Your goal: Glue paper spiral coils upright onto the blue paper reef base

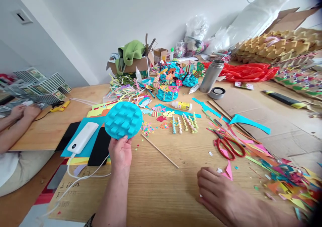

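My left hand [121, 155] grips the lower edge of a round blue paper disc [123, 120] covered in raised folded strips, tilted up above the table. Low on the right, my right hand [217, 190] rests on the wood with its fingers curled together; whatever is under them, if anything, is hidden. Ahead lie a thin wooden stick [160, 151], a pile of small confetti [148, 128] and several paper fish [161, 114]. Several twisted paper strips [185, 123] stand in a row beside them. Red-handled scissors [230, 147] lie beyond my right hand.
A glue bottle [182, 105], a steel flask [212, 76] and its lid [216, 93] stand farther back, near finished fish decorations [167, 93]. Colourful paper scraps [289, 180] cover the right side. At left are a white power bank [83, 137] with a cable and a co-worker's hands [27, 111].
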Demonstrator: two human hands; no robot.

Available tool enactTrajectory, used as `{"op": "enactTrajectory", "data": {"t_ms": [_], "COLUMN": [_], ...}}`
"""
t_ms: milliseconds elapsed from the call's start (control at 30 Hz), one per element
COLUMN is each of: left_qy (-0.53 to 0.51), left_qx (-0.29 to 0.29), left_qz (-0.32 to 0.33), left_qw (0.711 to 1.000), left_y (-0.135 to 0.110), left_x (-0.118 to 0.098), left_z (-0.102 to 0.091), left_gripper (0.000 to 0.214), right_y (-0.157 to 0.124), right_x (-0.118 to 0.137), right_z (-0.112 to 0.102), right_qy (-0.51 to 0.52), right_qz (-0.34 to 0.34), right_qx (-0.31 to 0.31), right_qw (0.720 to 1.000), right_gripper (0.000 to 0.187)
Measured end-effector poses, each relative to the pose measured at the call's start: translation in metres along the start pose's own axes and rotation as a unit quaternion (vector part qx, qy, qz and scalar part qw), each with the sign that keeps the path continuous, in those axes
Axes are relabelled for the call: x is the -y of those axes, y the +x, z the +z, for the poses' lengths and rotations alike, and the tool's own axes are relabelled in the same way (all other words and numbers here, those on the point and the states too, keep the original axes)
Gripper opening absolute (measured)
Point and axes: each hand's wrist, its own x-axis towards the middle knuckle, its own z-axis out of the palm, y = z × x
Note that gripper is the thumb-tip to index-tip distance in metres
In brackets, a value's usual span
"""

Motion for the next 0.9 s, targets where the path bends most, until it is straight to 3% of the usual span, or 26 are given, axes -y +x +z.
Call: {"op": "enactTrajectory", "data": {"t_ms": [167, 300, 400, 633, 900], "left_qy": [-0.015, -0.015, -0.014, -0.020, -0.032], "left_qx": [0.000, 0.001, 0.007, 0.014, 0.013], "left_qz": [0.002, -0.004, -0.006, -0.014, -0.024], "left_qw": [1.000, 1.000, 1.000, 1.000, 0.999], "left_y": [0.000, 0.002, 0.001, -0.001, -0.002], "left_x": [0.000, 0.003, 0.004, 0.003, 0.003], "left_z": [0.000, -0.002, -0.004, -0.003, -0.003], "left_gripper": [0.034, 0.035, 0.035, 0.034, 0.035], "right_y": [0.054, 0.087, 0.088, 0.078, 0.072], "right_x": [0.004, 0.006, 0.006, -0.005, -0.005], "right_z": [0.019, 0.040, 0.044, 0.044, 0.044], "right_qy": [-0.084, -0.170, -0.196, -0.188, -0.176], "right_qz": [0.153, 0.138, 0.114, 0.162, 0.146], "right_qx": [-0.010, 0.025, 0.030, -0.007, -0.018], "right_qw": [0.985, 0.975, 0.973, 0.969, 0.973], "right_gripper": [0.013, 0.008, 0.014, 0.018, 0.020]}}
